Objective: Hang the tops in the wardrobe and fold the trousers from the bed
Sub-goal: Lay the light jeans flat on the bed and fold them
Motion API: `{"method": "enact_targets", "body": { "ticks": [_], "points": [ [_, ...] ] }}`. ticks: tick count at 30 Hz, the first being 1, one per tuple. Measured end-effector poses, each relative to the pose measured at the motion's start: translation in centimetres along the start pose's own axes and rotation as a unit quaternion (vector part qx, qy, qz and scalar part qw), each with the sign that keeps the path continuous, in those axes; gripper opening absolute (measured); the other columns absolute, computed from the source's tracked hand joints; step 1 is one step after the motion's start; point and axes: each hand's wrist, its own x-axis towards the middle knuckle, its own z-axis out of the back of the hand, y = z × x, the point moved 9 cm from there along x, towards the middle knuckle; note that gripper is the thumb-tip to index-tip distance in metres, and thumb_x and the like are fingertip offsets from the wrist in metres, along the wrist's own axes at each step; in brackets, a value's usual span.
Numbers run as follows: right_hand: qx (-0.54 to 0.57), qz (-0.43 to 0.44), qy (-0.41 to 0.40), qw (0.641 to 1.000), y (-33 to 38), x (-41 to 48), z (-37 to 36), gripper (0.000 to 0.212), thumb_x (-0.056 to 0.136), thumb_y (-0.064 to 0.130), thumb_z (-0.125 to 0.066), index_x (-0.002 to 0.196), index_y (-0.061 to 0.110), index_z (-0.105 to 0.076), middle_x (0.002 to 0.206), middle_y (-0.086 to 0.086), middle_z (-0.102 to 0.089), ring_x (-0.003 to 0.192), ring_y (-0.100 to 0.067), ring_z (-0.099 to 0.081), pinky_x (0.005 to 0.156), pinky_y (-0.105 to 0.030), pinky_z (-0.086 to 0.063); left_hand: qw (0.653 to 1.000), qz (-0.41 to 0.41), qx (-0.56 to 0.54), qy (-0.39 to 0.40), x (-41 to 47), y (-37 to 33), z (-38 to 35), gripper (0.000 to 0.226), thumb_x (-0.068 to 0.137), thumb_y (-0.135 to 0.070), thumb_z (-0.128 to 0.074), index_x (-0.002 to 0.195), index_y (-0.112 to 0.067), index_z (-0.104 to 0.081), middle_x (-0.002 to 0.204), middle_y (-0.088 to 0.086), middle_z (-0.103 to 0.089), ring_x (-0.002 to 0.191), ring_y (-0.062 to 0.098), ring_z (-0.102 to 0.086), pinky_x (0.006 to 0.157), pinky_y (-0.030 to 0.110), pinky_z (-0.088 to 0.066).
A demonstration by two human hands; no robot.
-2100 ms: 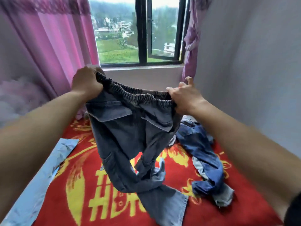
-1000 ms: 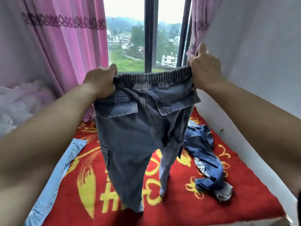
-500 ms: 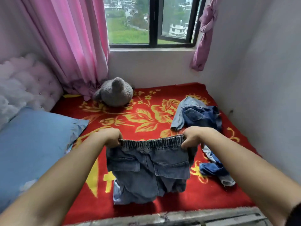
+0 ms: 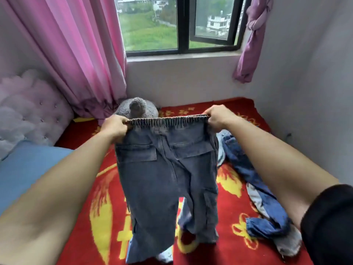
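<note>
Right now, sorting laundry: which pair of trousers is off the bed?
The grey-blue denim trousers, held up by the waistband; the darker blue jeans lie crumpled.

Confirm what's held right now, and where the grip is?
The grey denim trousers, held by the elastic waistband: left hand pinches its left end, right hand its right end. The legs hang down to the red bed cover.

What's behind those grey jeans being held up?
Behind the grey jeans lies the red blanket, and a grey plush toy peeks over the waistband. Whatever lies directly behind the fabric is hidden.
</note>
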Motion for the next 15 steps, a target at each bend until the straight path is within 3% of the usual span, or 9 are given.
{"method": "enact_targets", "body": {
  "ticks": [3, 7, 10, 15],
  "points": [
    [0.052, 0.048, -0.193, 0.979, 3.5, 1.0, 12.5, 0.05, 0.088, 0.002, -0.049, 0.13, 0.024, -0.065, 0.131, -0.009, -0.065, 0.119, -0.029, -0.061, 0.101, -0.033, -0.048, 0.974, -0.061, -0.094, -0.196, 1.8, -5.5, 11.6, 0.03, 0.091, -0.008, -0.056, 0.114, -0.016, -0.073, 0.117, 0.015, -0.069, 0.111, 0.033, -0.061, 0.096, 0.035, -0.047],
    [0.134, 0.111, -0.402, 0.899, 7.6, -3.1, 25.3, 0.052, 0.089, -0.004, -0.043, 0.135, 0.015, -0.06, 0.127, -0.016, -0.064, 0.12, -0.03, -0.058, 0.104, -0.029, -0.04, 0.9, -0.139, -0.158, -0.382, -1.8, -11.1, 24.8, 0.041, 0.087, -0.005, -0.043, 0.121, -0.007, -0.066, 0.127, 0.021, -0.056, 0.118, 0.031, -0.053, 0.103, 0.023, -0.033],
    [0.15, 0.113, -0.469, 0.863, 9.5, -6.9, 29.6, 0.059, 0.089, -0.004, -0.039, 0.14, 0.021, -0.055, 0.129, -0.014, -0.058, 0.12, -0.026, -0.055, 0.103, -0.02, -0.034, 0.873, -0.162, -0.164, -0.43, -5.1, -12.6, 29.0, 0.047, 0.084, -0.001, -0.039, 0.124, -0.007, -0.061, 0.133, 0.019, -0.044, 0.12, 0.028, -0.049, 0.103, 0.018, -0.029],
    [0.079, 0.087, -0.436, 0.892, 9.3, -9.7, 26.5, 0.056, 0.09, -0.003, -0.04, 0.139, 0.017, -0.056, 0.13, -0.019, -0.057, 0.121, -0.034, -0.053, 0.105, -0.03, -0.036, 0.904, -0.194, -0.087, -0.372, -7.7, -11.1, 26.7, 0.038, 0.091, -0.007, -0.043, 0.123, -0.011, -0.063, 0.128, 0.019, -0.048, 0.111, 0.034, -0.053, 0.098, 0.033, -0.039]
  ]
}}
